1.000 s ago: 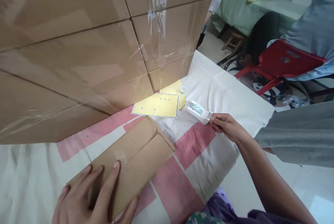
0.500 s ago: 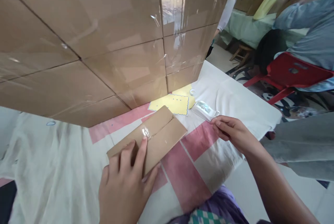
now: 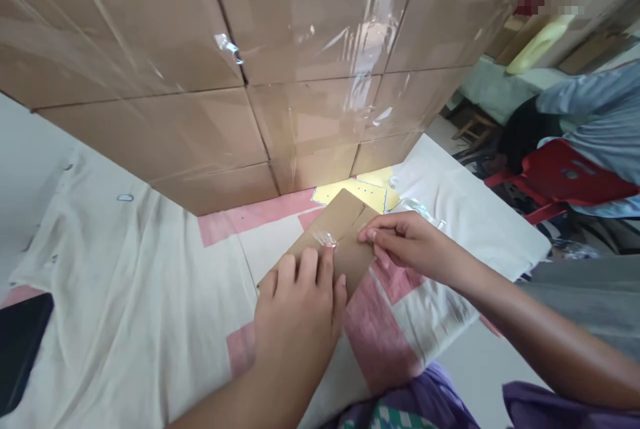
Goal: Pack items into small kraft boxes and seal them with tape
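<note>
A flat brown cardboard piece [image 3: 345,225] with clear tape along its seam lies on a white and pink cloth [image 3: 150,282]. My left hand [image 3: 300,302] lies flat on the near end of it, fingers stretched out and pressing down. My right hand [image 3: 400,239] is over the far right side of the cardboard, thumb and fingers pinched together; what they hold is too small to make out. A white tape dispenser [image 3: 423,210] lies just behind my right hand, mostly hidden.
A wall of taped brown cartons [image 3: 250,62] stands right behind the cloth. A yellow sheet [image 3: 373,190] lies at its foot. A red plastic chair [image 3: 565,179] and a seated person in blue [image 3: 595,105] are at the right. A dark object [image 3: 20,342] lies at the left edge.
My right hand has left the tape dispenser and come left onto the cardboard, pinched. My left hand has stayed flat on the cardboard while the view swung left.
</note>
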A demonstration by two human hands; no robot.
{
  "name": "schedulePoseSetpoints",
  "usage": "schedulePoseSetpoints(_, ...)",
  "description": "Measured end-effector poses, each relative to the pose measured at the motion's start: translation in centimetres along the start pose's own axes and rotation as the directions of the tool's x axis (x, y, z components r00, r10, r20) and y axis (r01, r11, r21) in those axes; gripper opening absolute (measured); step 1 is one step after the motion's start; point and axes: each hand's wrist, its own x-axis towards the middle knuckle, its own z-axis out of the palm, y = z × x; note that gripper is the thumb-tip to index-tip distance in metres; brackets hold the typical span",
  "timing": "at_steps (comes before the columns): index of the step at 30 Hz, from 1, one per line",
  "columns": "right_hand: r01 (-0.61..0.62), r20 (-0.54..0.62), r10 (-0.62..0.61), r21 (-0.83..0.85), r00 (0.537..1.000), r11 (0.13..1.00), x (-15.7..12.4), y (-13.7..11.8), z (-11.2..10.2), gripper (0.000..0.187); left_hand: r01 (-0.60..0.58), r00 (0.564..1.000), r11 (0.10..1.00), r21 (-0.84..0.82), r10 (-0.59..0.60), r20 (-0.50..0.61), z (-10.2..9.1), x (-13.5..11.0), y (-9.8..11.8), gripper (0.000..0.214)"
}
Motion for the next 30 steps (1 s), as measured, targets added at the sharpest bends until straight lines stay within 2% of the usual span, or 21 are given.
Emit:
schedulePoseSetpoints(3, -0.116, 0.053, 0.117, -0.012, 0.992, 0.993, 1.5, -0.6, 0.2, 0.024, 0.006, 1.000, 0.999, -0.042, -0.007, -0.031, 0.6, 0.1, 0.0, 0.040)
schedulePoseSetpoints(8, -0.275, 0.172, 0.275, -0.026, 0.946, 0.961, 2.9, -1.6, 0.0, 0.019, -0.022, 0.998, 0.992, -0.124, 0.015, -0.057, 1.1, -0.1, 0.4, 0.040)
schedulePoseSetpoints(14, -0.281, 0.242, 0.299, -0.105, 0.923, 0.954, 2.9, -4.1, -0.1, 0.014, -0.001, 0.997, 0.982, -0.188, -0.013, -0.072, 1.2, -0.3, 0.4, 0.041)
schedulePoseSetpoints(15, -0.287, 0.243, 0.310, -0.124, 0.919, 0.950, 2.7, -4.7, 0.0, 0.019, 0.000, 0.997, 0.981, -0.194, -0.015, -0.073, 1.3, -0.3, 0.4, 0.042)
schedulePoseSetpoints(18, -0.305, 0.239, 0.336, -0.161, 0.911, 0.939, 2.3, -6.4, 0.5, 0.053, 0.006, 0.997, 0.978, -0.207, -0.021, -0.073, 1.3, -0.3, 0.3, 0.042)
schedulePoseSetpoints(20, -0.314, 0.224, 0.343, -0.156, 0.912, 0.937, 2.2, -6.8, 0.8, 0.061, 0.012, 0.997, 0.976, -0.218, -0.029, -0.075, 1.3, -0.3, 0.3, 0.042)
schedulePoseSetpoints(24, -0.308, 0.165, 0.323, -0.107, 0.932, 0.945, 2.4, -5.7, 1.1, 0.047, 0.013, 0.997, 0.973, -0.232, -0.030, -0.071, 1.3, -0.5, 0.2, 0.042)
schedulePoseSetpoints(27, -0.236, 0.108, 0.244, -0.082, 0.964, 0.968, 2.4, -4.6, 1.4, 0.030, 0.015, 0.997, 0.971, -0.237, -0.032, -0.071, 1.3, -0.5, 0.2, 0.043)
schedulePoseSetpoints(30, -0.174, 0.017, 0.175, -0.077, 0.984, 0.982, 1.9, -4.4, 2.0, 0.026, 0.026, 0.995, 0.970, -0.242, -0.047, -0.082, 1.4, -0.5, 0.2, 0.043)
